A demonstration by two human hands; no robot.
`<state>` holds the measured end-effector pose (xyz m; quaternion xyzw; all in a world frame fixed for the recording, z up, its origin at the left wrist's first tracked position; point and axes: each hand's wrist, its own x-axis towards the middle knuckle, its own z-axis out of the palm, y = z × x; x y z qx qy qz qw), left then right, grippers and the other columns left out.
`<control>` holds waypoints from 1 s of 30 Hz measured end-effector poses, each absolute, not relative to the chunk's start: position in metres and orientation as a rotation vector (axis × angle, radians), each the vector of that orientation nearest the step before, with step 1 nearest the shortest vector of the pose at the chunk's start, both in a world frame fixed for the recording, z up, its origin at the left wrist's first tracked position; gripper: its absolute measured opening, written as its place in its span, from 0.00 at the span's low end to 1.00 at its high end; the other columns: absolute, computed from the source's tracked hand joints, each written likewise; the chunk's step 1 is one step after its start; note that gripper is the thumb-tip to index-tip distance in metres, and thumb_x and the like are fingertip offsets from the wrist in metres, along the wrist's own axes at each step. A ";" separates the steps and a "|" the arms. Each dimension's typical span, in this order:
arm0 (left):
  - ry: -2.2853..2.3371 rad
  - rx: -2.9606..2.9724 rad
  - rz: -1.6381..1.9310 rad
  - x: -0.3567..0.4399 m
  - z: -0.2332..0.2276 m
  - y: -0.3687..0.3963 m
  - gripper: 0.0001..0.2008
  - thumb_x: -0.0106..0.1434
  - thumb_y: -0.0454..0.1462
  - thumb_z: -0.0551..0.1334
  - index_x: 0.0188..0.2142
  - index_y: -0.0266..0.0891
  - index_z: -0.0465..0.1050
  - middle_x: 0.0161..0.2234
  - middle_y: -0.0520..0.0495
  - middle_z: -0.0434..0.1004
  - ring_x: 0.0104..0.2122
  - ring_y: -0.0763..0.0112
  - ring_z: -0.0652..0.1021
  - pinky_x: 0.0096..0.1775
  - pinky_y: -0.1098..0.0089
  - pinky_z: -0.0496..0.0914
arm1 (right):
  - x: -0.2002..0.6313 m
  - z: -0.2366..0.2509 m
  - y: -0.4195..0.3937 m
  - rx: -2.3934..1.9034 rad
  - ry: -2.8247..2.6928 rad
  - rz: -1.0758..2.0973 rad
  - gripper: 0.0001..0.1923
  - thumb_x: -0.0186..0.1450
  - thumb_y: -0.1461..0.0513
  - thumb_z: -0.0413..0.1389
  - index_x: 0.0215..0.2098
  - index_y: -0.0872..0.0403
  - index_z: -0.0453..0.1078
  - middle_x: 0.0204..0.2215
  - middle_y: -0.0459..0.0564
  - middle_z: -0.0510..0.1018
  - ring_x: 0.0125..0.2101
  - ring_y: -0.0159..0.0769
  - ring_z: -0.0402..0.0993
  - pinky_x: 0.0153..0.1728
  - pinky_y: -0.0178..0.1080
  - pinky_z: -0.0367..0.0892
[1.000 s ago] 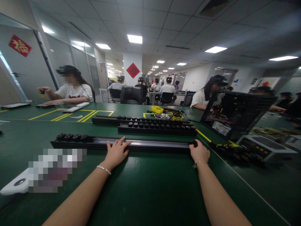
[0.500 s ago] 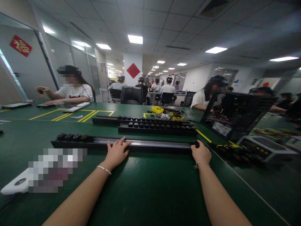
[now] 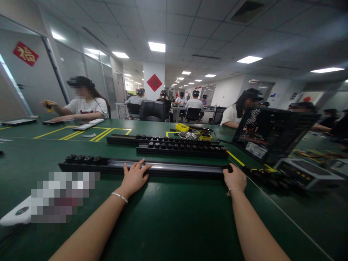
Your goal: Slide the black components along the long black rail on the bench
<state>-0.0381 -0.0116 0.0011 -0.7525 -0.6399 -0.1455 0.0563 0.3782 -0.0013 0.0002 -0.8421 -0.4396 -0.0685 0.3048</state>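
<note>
A long black rail (image 3: 174, 167) with a shiny channel lies crosswise on the table before me. Several small black modules (image 3: 84, 159) sit in its left end. My left hand (image 3: 135, 177) rests on the rail near its middle, fingers spread. At the right end, my right hand (image 3: 236, 177) is closed, thumb and fingers pinching a small black module (image 3: 227, 168) at the channel. Most of that piece is hidden by the fingers. Two similar rails, a shorter one (image 3: 182, 151) and a longer one (image 3: 122, 140), lie behind, fitted with several such modules.
On the green table (image 3: 174, 221), a white device (image 3: 17, 212), partly blurred, lies at left. An open computer case (image 3: 272, 134) and a metal box (image 3: 308, 173) stand at right, near black parts. Yellow trays (image 3: 182, 127) are behind the rails. Co-workers sit across the table.
My right hand has shifted slightly to the right and down at the rail's end. The left hand stays in place on the rail.
</note>
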 end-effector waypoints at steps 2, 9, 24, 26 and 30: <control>-1.937 -2.285 -0.446 -0.039 0.000 -0.011 0.20 0.61 0.42 0.53 0.53 0.55 0.65 0.62 0.46 0.58 0.57 0.52 0.64 0.54 0.32 0.44 | 0.382 -0.002 0.000 -2.219 -1.173 -0.183 0.26 0.62 0.55 0.45 0.55 0.56 0.65 0.53 0.56 0.70 0.54 0.47 0.61 0.54 0.47 0.56; -1.936 -2.285 -0.438 -0.039 0.000 -0.011 0.21 0.61 0.42 0.53 0.54 0.55 0.65 0.62 0.47 0.58 0.57 0.51 0.64 0.54 0.32 0.44 | 0.384 0.003 -0.001 -2.242 -1.149 -0.099 0.27 0.61 0.54 0.45 0.56 0.55 0.65 0.51 0.56 0.72 0.50 0.47 0.66 0.52 0.45 0.60; -1.920 -2.282 -0.450 -0.039 -0.001 -0.010 0.20 0.61 0.42 0.53 0.53 0.56 0.65 0.62 0.46 0.58 0.57 0.52 0.64 0.54 0.32 0.44 | 0.389 0.006 -0.002 -2.270 -1.024 0.007 0.29 0.60 0.54 0.47 0.58 0.51 0.64 0.51 0.55 0.72 0.49 0.50 0.68 0.48 0.48 0.64; -1.922 -2.282 -0.445 -0.039 -0.001 -0.010 0.20 0.61 0.42 0.53 0.53 0.56 0.65 0.62 0.46 0.58 0.57 0.52 0.64 0.54 0.32 0.44 | 0.389 0.007 -0.003 -2.271 -1.017 0.019 0.29 0.60 0.54 0.47 0.59 0.51 0.63 0.52 0.56 0.72 0.49 0.50 0.68 0.48 0.48 0.65; -1.936 -2.290 -0.433 -0.039 0.000 -0.011 0.21 0.61 0.42 0.53 0.54 0.56 0.65 0.62 0.47 0.57 0.57 0.51 0.63 0.54 0.32 0.43 | 0.388 0.010 -0.005 -2.274 -1.003 0.044 0.29 0.60 0.54 0.47 0.58 0.51 0.63 0.51 0.56 0.72 0.48 0.50 0.69 0.48 0.48 0.65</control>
